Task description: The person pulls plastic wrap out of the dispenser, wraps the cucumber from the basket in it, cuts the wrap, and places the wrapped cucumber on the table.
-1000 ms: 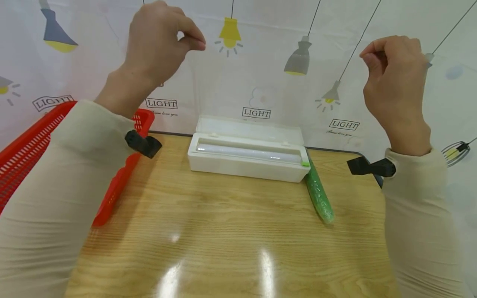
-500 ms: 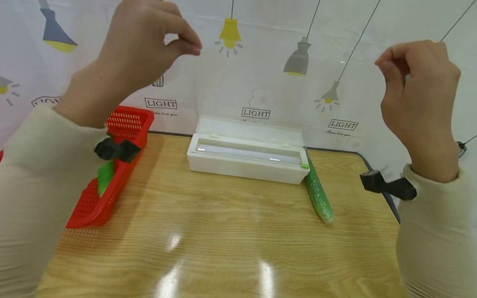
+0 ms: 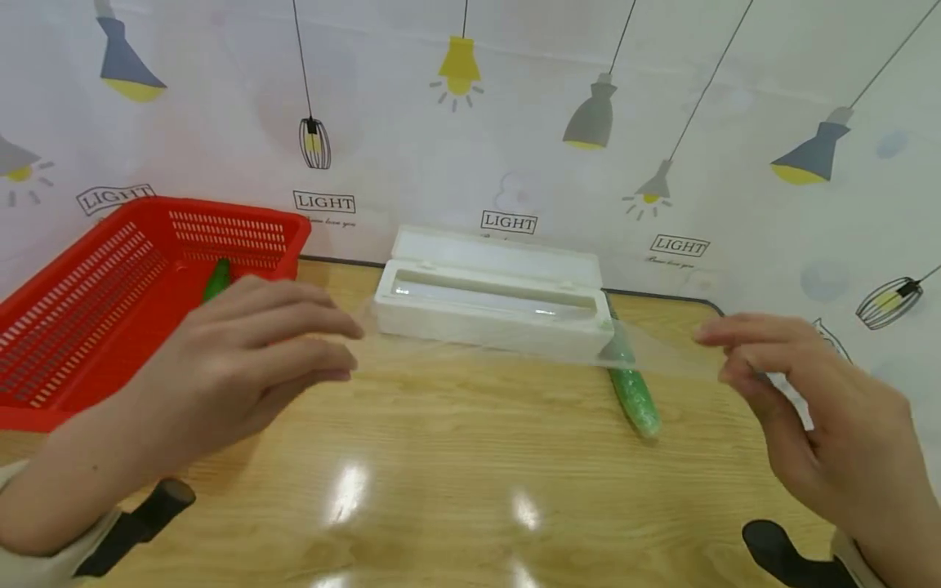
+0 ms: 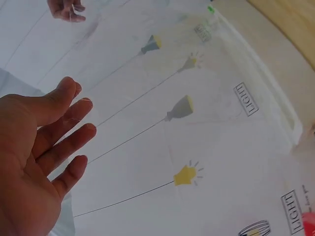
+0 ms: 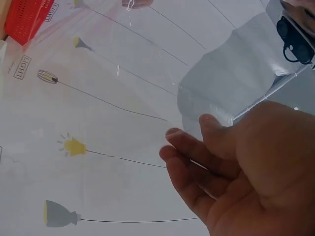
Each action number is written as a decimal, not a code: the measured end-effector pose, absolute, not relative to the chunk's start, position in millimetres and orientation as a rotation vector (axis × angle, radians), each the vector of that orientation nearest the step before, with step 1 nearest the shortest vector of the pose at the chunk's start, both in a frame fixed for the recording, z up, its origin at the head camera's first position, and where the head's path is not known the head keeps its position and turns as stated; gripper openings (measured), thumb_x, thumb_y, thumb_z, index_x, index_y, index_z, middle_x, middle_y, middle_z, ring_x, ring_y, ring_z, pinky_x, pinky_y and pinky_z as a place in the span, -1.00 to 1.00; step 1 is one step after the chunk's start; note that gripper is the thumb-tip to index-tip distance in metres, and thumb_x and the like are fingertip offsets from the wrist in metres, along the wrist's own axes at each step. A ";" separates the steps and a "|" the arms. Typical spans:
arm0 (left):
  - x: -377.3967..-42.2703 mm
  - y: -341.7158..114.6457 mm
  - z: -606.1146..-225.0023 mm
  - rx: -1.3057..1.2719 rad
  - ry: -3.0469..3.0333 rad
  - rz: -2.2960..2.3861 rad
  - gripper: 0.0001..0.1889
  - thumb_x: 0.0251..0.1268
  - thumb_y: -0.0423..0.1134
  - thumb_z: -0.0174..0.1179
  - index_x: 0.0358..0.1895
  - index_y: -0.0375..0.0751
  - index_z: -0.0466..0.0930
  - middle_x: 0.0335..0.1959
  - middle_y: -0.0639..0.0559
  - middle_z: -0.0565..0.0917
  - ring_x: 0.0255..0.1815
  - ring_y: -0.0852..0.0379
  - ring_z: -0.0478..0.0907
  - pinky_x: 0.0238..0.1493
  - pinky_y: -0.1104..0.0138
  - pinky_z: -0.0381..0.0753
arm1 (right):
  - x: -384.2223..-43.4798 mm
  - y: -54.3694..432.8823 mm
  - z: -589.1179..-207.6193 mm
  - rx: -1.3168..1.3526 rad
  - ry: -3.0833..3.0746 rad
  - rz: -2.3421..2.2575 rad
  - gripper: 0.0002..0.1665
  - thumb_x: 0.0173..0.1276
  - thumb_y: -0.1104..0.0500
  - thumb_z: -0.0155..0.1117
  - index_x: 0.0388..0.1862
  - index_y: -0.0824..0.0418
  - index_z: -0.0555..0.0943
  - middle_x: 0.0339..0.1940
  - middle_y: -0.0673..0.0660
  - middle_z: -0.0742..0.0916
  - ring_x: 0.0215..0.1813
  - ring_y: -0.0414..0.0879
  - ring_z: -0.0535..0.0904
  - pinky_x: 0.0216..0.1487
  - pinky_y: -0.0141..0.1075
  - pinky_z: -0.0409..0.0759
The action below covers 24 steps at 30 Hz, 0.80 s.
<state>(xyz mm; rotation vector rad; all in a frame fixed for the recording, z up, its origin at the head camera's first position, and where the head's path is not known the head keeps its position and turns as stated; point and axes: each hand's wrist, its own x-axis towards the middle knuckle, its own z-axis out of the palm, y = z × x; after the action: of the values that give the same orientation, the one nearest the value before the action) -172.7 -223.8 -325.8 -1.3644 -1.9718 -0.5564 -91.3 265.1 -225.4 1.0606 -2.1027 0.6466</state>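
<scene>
A sheet of clear cling film [image 3: 500, 349] stretches between my two hands, faint against the table in the head view. My left hand [image 3: 250, 351] pinches its left side; the thumb and fingers show from the palm side in the left wrist view. At the other end, my right hand [image 3: 831, 408] holds the film with thumb and fingers. Beyond the film stands a white cling film box [image 3: 485, 327], its lid [image 3: 500, 249] raised and a roll [image 3: 492, 298] inside. Beside the box's right end lies a green cucumber [image 3: 635, 400], shiny as if wrapped.
A red plastic basket [image 3: 228, 214] stands at the left, with a green vegetable [image 3: 216, 279] partly visible inside, behind my left hand. A patterned sheet [image 3: 515, 106] hangs behind the wooden table [image 3: 456, 457].
Both hands have come down and nearer from high in front of the backdrop. The film between them now shows over the table. Box and cucumber stay put.
</scene>
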 end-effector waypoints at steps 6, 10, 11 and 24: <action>-82.3 -166.7 -280.2 -1.468 -1.954 -0.651 -0.69 0.53 -0.20 -0.08 -0.32 -0.13 0.65 -0.32 0.12 0.64 -0.22 0.12 0.58 0.04 0.40 0.46 | -56.7 256.3 -252.7 1.264 -2.314 0.749 -0.70 0.55 0.10 -0.05 -0.16 0.22 0.61 -0.19 -0.05 0.66 -0.15 -0.32 0.55 -0.07 -0.58 0.45; -63.1 -163.2 -303.5 -1.550 -2.080 -0.630 -0.71 0.54 -0.14 -0.09 -0.28 -0.08 0.61 -0.33 0.22 0.58 -0.26 0.25 0.49 -0.10 0.47 0.47 | -43.1 259.1 -272.3 1.305 -2.532 0.767 -0.79 0.54 0.04 -0.06 -0.06 0.00 0.54 -0.15 -0.22 0.59 -0.18 -0.37 0.48 -0.13 -0.59 0.43; -61.6 -162.6 -312.0 -1.575 -2.091 -0.611 -0.75 0.52 -0.13 -0.05 -0.27 -0.07 0.60 -0.33 0.24 0.56 -0.26 0.25 0.48 -0.14 0.47 0.47 | -42.4 260.2 -277.3 1.320 -2.561 0.782 -0.82 0.53 0.06 -0.02 -0.05 -0.02 0.53 -0.16 -0.23 0.59 -0.19 -0.37 0.48 -0.14 -0.59 0.43; -68.7 -149.7 -379.2 -1.664 -2.180 -0.271 -0.76 0.03 -0.19 0.20 -0.64 0.04 0.33 -0.59 0.28 0.26 -0.49 0.29 0.17 -0.38 0.52 0.18 | -47.8 258.0 -340.1 1.471 -2.927 0.703 -0.88 0.38 0.01 0.23 -0.13 -0.14 0.52 -0.28 -0.34 0.52 -0.26 -0.41 0.39 -0.27 -0.45 0.46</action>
<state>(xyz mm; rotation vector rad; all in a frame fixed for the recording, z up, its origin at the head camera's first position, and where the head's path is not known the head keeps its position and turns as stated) -68.7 -149.7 -379.2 -1.6638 -2.1798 -0.2714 -47.8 258.0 -340.1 1.4705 -2.9274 0.7028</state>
